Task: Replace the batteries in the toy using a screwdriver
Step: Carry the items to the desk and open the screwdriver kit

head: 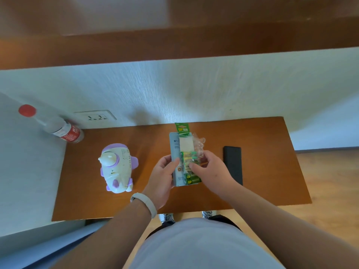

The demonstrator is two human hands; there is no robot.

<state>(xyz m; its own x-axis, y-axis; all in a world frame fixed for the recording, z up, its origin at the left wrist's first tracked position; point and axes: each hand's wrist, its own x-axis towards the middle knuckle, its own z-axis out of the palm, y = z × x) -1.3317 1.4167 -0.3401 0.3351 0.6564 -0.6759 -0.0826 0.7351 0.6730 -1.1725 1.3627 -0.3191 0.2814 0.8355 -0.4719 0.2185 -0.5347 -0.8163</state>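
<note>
Right of the toy (pixel 116 167), our left hand (pixel 163 177) grips the battery pack (pixel 182 146); our right hand (pixel 211 171) pinches its front.

Glossy card-and-clear-plastic battery pack (pixel 184 162), crinkled film at its top; smooth glossy plastic toy (pixel 116 167); polished wood-look table (pixel 262 191); matt black slab (pixel 233 164); clear plastic bottle (pixel 58 127).

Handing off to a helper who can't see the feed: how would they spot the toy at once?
On the brown wooden table, look at the left half, near the wall socket. The toy lies there untouched, left of the held battery pack: the only white-and-purple rounded plastic thing.
</note>
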